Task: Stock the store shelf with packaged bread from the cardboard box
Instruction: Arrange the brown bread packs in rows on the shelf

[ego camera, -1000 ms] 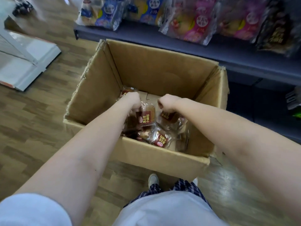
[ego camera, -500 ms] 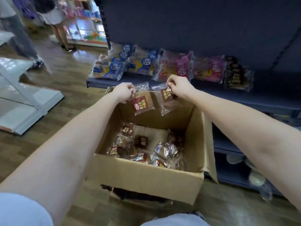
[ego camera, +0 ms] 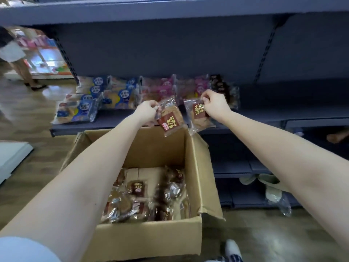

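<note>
The left hand [ego camera: 146, 111] pinches the top edge of a clear bread packet with a brown label [ego camera: 171, 118] between curled fingers and thumb, and the packet hangs tilted over the far wall of the cardboard box [ego camera: 143, 237]. The right hand [ego camera: 215, 104] pinches a second brown-label packet [ego camera: 199, 116] by its upper corner in the same way. That packet hangs just beside the first, in front of the front edge of the dark blue shelf [ego camera: 264, 114]. Neither held packet rests on the shelf. The box stands open on the wooden floor [ego camera: 28, 120], against the shelf's front edge, with its right flap folded outward. Inside it, a loose heap of the same packets [ego camera: 143, 197] lies along the bottom, thickest toward the near wall and right wall, with bare cardboard showing at the far side. On the shelf, blue-wrapped packets [ego camera: 88, 106] sit stacked at the left end, pink-wrapped packets [ego camera: 170, 87] stand toward the back in the middle, and dark-wrapped packets [ego camera: 224, 91] lie behind the right hand. A lower shelf board [ego camera: 236, 167] to the right of the box carries blurred pale items I cannot make out.
</note>
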### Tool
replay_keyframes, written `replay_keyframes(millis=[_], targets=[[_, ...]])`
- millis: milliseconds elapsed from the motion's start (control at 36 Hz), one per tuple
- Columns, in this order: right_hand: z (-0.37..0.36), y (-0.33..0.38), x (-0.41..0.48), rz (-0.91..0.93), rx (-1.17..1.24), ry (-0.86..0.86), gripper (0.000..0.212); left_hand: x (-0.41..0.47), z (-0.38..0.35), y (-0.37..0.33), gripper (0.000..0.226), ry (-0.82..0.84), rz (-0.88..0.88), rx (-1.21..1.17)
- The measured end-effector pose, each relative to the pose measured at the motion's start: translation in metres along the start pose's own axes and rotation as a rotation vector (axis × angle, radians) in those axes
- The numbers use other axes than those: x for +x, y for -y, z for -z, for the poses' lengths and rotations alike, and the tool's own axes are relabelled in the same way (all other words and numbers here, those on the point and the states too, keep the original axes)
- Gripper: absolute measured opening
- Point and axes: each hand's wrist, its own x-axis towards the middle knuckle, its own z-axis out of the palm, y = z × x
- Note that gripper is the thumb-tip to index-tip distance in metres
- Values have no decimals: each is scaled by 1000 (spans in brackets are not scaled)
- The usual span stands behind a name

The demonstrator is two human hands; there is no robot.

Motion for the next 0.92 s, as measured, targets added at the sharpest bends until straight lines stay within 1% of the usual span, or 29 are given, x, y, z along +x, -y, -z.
replay_keyframes(millis=[167, 250, 333, 472, 639, 722, 833, 917], targets=[[31, -40, 9, -8, -10, 10, 19, 27, -46, -29, 17, 32, -13, 6], [47, -58, 17, -13, -19, -13, 21, 38, -72, -44, 16, 54, 7, -22], [60, -77, 26, -19, -22, -33, 23, 50, -92, -58, 27, 105, 20, -38], [78, -109, 36, -4, -17, -35, 23, 69, -122, -79, 37, 171, 69, -76], [109, -152, 41, -19, -46, -56, 22, 84, -166, -109, 41, 247, 64, -69], [127, -175, 47, -41, -74, -80, 22, 90, -188, -128, 41, 256, 42, -72], [152, -203, 53, -79, -110, -106, 23, 93, -214, -151, 31, 281, -45, -11], [171, -224, 53, -95, -123, -113, 24, 96, -236, -168, 29, 303, -102, 39]])
